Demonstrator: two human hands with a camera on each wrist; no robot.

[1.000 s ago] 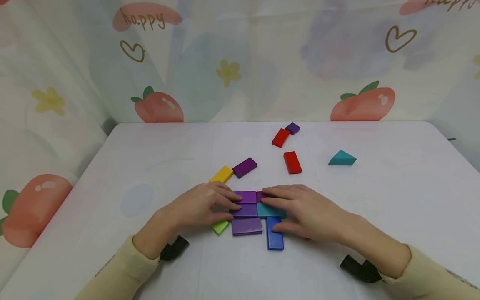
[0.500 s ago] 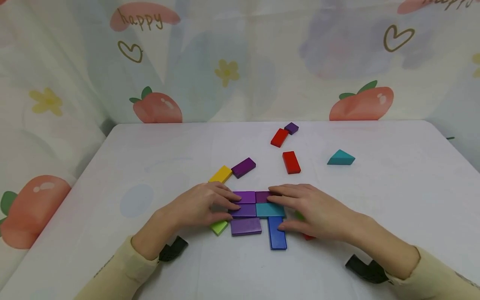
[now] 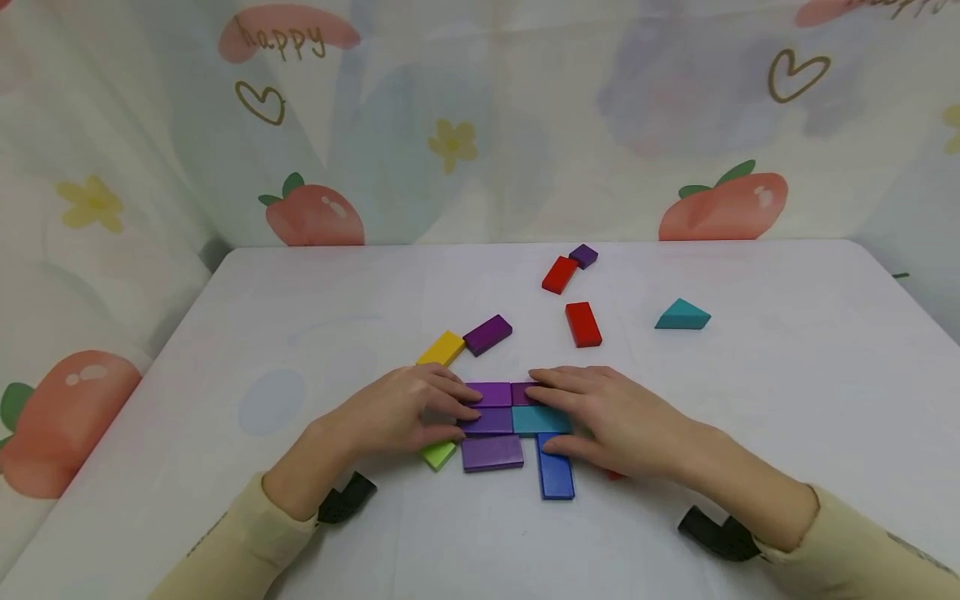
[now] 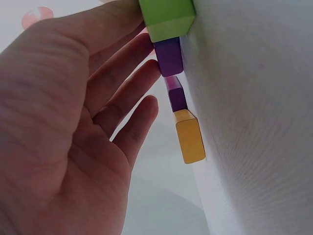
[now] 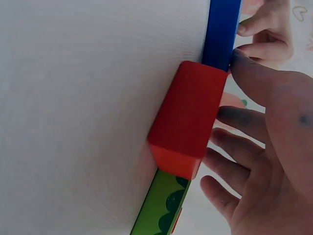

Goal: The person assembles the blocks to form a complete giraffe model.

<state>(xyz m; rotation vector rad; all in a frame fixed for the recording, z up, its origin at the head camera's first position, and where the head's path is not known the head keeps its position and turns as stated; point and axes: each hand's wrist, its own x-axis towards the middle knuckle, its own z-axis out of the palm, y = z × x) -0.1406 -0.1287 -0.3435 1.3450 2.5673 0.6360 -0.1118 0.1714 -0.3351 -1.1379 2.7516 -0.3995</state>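
In the head view my left hand rests its relaxed fingertips on the left ends of a violet block and a purple block. My right hand lies over the right side, fingers spread, on a dark purple block and a teal block, its thumb on the upright-lying blue block. Below the purple block lies another purple block. A light green block shows under my left hand. The right wrist view shows a red block and a green block beside my right hand.
Farther back lie a yellow block, a loose dark purple block, two red blocks, a small purple block and a teal triangle. A patterned cloth stands behind the table.
My right hand moved right, then back left over the blocks. The blue block's lower end has shifted slightly right. My left hand has stayed in place.
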